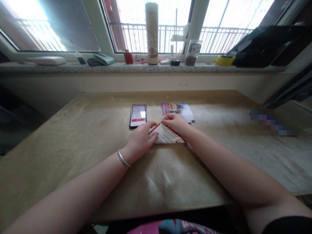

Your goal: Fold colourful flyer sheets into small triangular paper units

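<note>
Nearest, the folded paper [168, 136] lies on the table [97, 130] directly under and between the fingers, its long straight base toward the body and running left to right, its peak pointing away. It looks like a low triangle, whitish with rows of print too blurred to read, and red bands along both slopes. The left hand [138, 139] is on its left slope, thumb laid flat on the face; whether those fingers grip or merely press, I cannot tell. The right hand [179, 124] is nearer the peak, its fingertips bunched there and seemingly pinching it. Just beyond the left fingers is a phone [138, 116], lit; just beyond the right ones, a stack of colourful leaflets [185, 111].
</note>
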Action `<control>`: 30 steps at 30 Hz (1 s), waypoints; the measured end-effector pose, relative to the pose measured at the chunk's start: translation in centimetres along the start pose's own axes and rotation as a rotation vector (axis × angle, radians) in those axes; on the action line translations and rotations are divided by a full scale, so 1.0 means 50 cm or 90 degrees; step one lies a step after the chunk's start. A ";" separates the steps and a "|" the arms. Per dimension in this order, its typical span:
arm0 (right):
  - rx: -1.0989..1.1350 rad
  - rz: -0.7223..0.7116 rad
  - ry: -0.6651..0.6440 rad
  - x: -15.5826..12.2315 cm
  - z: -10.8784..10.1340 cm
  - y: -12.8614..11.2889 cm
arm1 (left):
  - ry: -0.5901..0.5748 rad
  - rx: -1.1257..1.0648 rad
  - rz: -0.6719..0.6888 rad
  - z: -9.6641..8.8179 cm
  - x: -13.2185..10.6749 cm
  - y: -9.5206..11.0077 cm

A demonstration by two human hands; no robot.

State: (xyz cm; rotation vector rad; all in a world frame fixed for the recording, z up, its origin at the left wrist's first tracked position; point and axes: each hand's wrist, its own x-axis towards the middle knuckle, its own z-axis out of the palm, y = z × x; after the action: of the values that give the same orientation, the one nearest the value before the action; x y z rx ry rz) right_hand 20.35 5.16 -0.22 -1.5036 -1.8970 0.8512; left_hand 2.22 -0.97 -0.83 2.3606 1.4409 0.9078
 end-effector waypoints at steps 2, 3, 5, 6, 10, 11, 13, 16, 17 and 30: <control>-0.041 0.002 0.002 0.015 0.007 0.013 | 0.004 0.120 0.100 -0.003 0.002 0.003; -0.057 -0.004 0.003 0.020 0.010 0.017 | 0.003 0.160 0.143 -0.003 0.003 0.006; -0.093 -0.017 -0.002 0.028 0.016 0.021 | -0.007 0.199 0.202 -0.003 0.003 0.011; -0.112 -0.022 -0.003 0.030 0.018 0.022 | -0.018 0.206 0.219 -0.002 0.004 0.013; -0.178 -0.034 -0.005 0.036 0.021 0.015 | -0.059 0.208 0.228 0.004 0.006 0.012; -0.192 -0.034 -0.003 0.037 0.021 0.013 | -0.067 0.205 0.225 0.006 0.007 0.010; -0.215 -0.032 0.003 0.038 0.022 0.009 | -0.084 0.203 0.220 0.008 0.009 0.006; -0.240 -0.028 0.009 0.039 0.024 0.005 | -0.102 0.215 0.213 0.008 0.011 0.002; -0.245 -0.027 0.009 0.039 0.025 0.004 | -0.108 0.218 0.208 0.007 0.012 0.002; -0.256 -0.035 0.011 0.031 0.028 0.012 | -0.215 0.063 0.285 -0.018 0.015 -0.017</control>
State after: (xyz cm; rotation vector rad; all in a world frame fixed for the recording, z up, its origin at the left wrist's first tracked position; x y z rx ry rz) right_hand 19.34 6.60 -1.51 -1.6684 -2.1771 0.4440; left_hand 1.31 -0.02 -0.23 2.8012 0.8640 0.4908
